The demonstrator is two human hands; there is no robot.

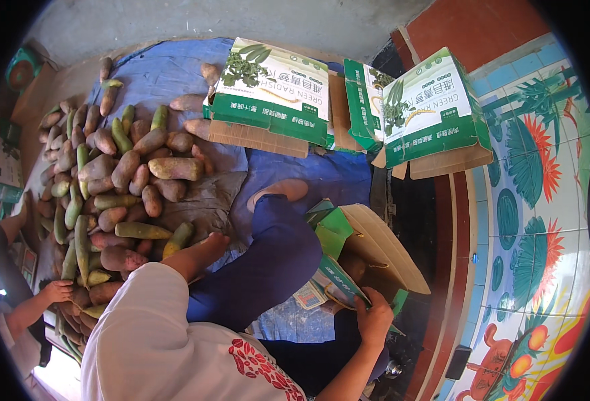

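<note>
Box (338, 279) near right, just beneath the right hand (375, 315), flaps spread, brown root (354, 267) inside. Right hand closed on the near edge, gripping the green cardboard, forearm slanting up from the near side. Well left of the box, past a blue trouser leg (281, 247), left hand (215, 245) near the roots (174, 169), arm reaching out of a pale sleeve (141, 301), fingers too indistinct to tell open from closed. Farther left, co-worker's hand (57, 291) on the pile. Beyond, brown and green roots heaped across a blue tarp (174, 60). At the far right, green-and-white cartons (268, 123) side by side.
</note>
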